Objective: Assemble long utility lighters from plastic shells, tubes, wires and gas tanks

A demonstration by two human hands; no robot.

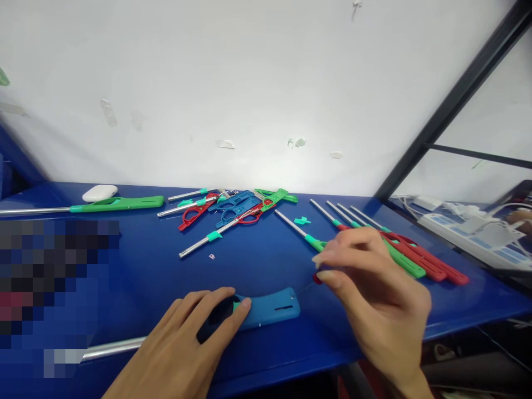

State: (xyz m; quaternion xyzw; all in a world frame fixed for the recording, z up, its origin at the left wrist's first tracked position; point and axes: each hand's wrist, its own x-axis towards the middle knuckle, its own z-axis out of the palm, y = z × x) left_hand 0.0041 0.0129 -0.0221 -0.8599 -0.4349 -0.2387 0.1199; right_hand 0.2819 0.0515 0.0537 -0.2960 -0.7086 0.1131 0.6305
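Note:
A blue long-neck lighter [270, 307] lies near the table's front edge, its metal barrel [114, 348] reaching out to the left. My left hand [187, 338] is closed over its trigger end and presses it to the table; the fingers cover most of the trigger opening. To the right of the handle's butt end, my right hand [380, 299] is raised in a pinch. Between its thumb and fingertips shows a small dark red piece [317, 278], mostly hidden, so its kind is unclear. A faint thin line seems to run from it toward the lighter.
Several red and green lighters [436, 260] lie at the right. Loose blue, red and green handle shells [236, 208] and metal barrels are piled at the back. A green lighter [124, 204] and white case [100, 193] sit left. Power strips [469, 233] stand beyond a black frame.

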